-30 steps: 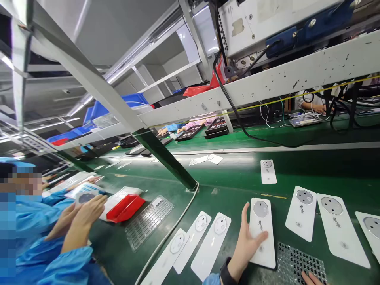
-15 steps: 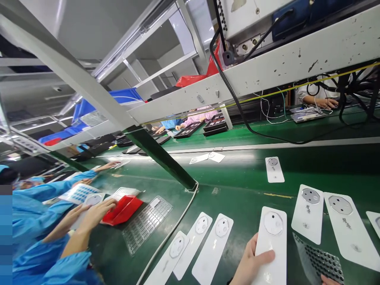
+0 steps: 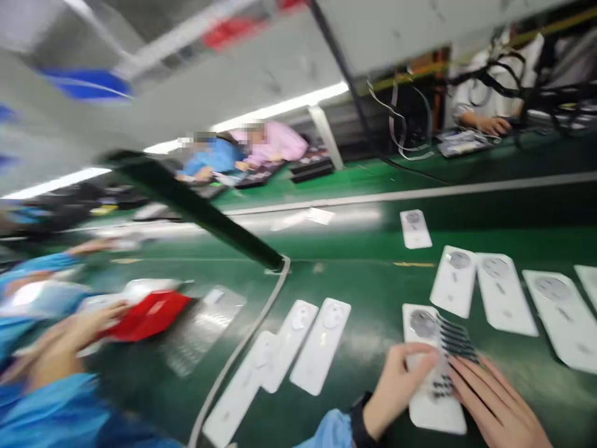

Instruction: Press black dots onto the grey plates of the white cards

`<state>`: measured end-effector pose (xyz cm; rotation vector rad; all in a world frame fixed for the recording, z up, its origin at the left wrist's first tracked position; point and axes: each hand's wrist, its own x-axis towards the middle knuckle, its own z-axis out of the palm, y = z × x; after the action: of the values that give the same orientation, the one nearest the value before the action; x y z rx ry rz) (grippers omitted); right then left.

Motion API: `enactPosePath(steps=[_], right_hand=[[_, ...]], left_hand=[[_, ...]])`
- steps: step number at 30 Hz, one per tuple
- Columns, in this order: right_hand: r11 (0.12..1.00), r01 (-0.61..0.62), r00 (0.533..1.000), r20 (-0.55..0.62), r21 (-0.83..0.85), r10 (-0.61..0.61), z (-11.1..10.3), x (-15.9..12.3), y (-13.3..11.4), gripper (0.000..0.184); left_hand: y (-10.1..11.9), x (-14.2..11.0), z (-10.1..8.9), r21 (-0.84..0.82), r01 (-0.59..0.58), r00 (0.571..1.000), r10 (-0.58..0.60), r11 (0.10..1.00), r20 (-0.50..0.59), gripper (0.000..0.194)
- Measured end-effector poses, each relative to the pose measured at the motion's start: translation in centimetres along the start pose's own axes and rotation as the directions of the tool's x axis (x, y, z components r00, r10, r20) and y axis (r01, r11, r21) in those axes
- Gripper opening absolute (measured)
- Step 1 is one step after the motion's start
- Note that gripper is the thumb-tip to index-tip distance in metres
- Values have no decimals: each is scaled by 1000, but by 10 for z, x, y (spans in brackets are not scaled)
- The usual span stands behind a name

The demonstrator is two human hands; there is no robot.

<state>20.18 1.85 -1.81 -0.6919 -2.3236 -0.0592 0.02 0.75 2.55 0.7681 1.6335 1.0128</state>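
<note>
My left hand [image 3: 400, 381] grips the left edge of a white phone back cover [image 3: 431, 407] lying on the green belt [image 3: 368, 280], thumb across its face. My right hand [image 3: 494, 401] lies over the cover's right side with fingers stretched flat, touching a clear perforated sheet with dark dots [image 3: 450, 345] that rests on the cover. The cover's round camera ring [image 3: 422, 322] shows at its far end. The frame is blurred by motion.
Three white covers [image 3: 321, 345] lie left of my hands, several more [image 3: 504, 292] to the right and one farther off [image 3: 415, 229]. A neighbour in blue sleeves [image 3: 51, 373] works at the left beside a red tray [image 3: 147, 314]. A dark post [image 3: 200, 214] and grey cable [image 3: 242, 348] cross the belt.
The view swung downward and blurred. My right hand came up from the bottom edge with the perforated sheet and laid it onto the cover my left hand holds.
</note>
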Motion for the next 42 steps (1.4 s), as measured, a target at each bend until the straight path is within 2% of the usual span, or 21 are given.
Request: enactPosePath(steps=[1, 2, 3, 6, 8, 11, 14, 17, 19, 24, 28, 30, 34, 35, 39, 42], right_hand=[[999, -45, 996, 78, -25, 47, -11, 7, -4, 38], [999, -31, 993, 117, -37, 35, -18, 15, -8, 35], [996, -66, 986, 148, -54, 73, -23, 21, -10, 32], [991, -117, 969, 210, -64, 129, -28, 33, -14, 28], [987, -158, 961, 232, 2, 154, -30, 36, -14, 25], [942, -277, 951, 192, 191, 241, -30, 39, -13, 24], [838, -427, 902, 94, 340, 421, -26, 44, -11, 19], [761, -517, 842, 75, 392, 534, -19, 47, -11, 19], [737, -544, 824, 88, 401, 560, -15, 48, -12, 18], [715, -558, 811, 94, 420, 578, -12, 46, -11, 16], [728, -550, 820, 102, 408, 563, -13, 46, -11, 13], [769, -524, 842, 88, 367, 532, -13, 45, -11, 14], [845, -470, 878, 35, 256, 478, -11, 42, -15, 14], [852, -465, 881, 33, 240, 472, -11, 41, -15, 14], [871, -448, 892, 43, 200, 449, -10, 36, -18, 15], [904, -398, 916, 11, 155, 402, -8, 31, -20, 14]], left_hand=[[-1, 0, 0, -10, 7, 1000, -6, 1000, 20, 39], [-2, 2, 0, -26, 23, 998, -22, 999, 57, 41], [-2, 4, -1, -49, 42, 994, -36, 998, 106, 43], [5, 10, -4, -64, 65, 964, -46, 996, 261, 40], [12, 11, -5, -19, 32, 956, -25, 999, 291, 32], [18, 9, -4, 16, -10, 963, 5, 1000, 268, 24], [17, 6, 0, 3, 12, 956, -13, 1000, 294, 23], [14, 5, 1, -23, 54, 933, -43, 998, 357, 24], [13, 4, 2, -29, 74, 919, -57, 997, 391, 25], [15, 2, 2, -11, 103, 904, -89, 995, 417, 26], [13, -1, 3, 6, 53, 893, -50, 999, 447, 24], [10, -2, 3, 6, 69, 901, -65, 998, 429, 28], [2, -3, 5, 15, 54, 964, -56, 998, 260, 38], [2, -3, 6, 14, 39, 967, -41, 999, 252, 38], [3, -3, 10, -14, 28, 935, -22, 999, 353, 43], [1, -5, 16, -29, -9, 959, 17, 1000, 284, 41]])
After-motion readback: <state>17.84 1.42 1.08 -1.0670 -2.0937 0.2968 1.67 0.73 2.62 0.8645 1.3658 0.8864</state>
